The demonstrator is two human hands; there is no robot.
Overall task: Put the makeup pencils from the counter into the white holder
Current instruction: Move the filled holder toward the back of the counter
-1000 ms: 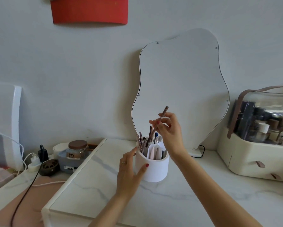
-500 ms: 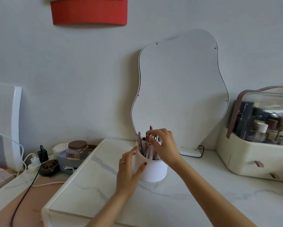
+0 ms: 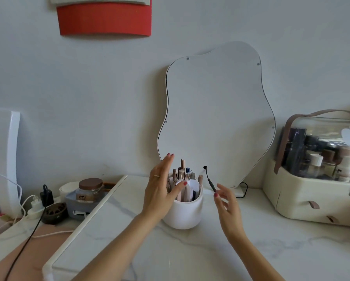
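Note:
The white holder (image 3: 185, 214) stands on the marble counter (image 3: 190, 250) in front of the mirror. Several makeup pencils (image 3: 181, 175) stick upright out of it, with a few white dividers between them. My left hand (image 3: 161, 191) is spread flat against the holder's left side, thumb across its rim, fingers pointing up. My right hand (image 3: 226, 205) hovers just right of the holder, fingers apart and holding nothing. No loose pencils show on the counter.
A wavy mirror (image 3: 216, 116) leans on the wall behind the holder, with a black cable tip (image 3: 207, 175) by it. A cream cosmetics case (image 3: 320, 179) sits at right. A jar (image 3: 90, 189), chargers and cords lie at left, past the counter edge.
My right hand lowered the brown pencil into the holder, let go and drew back to the right. My left hand opened and rose along the holder's side.

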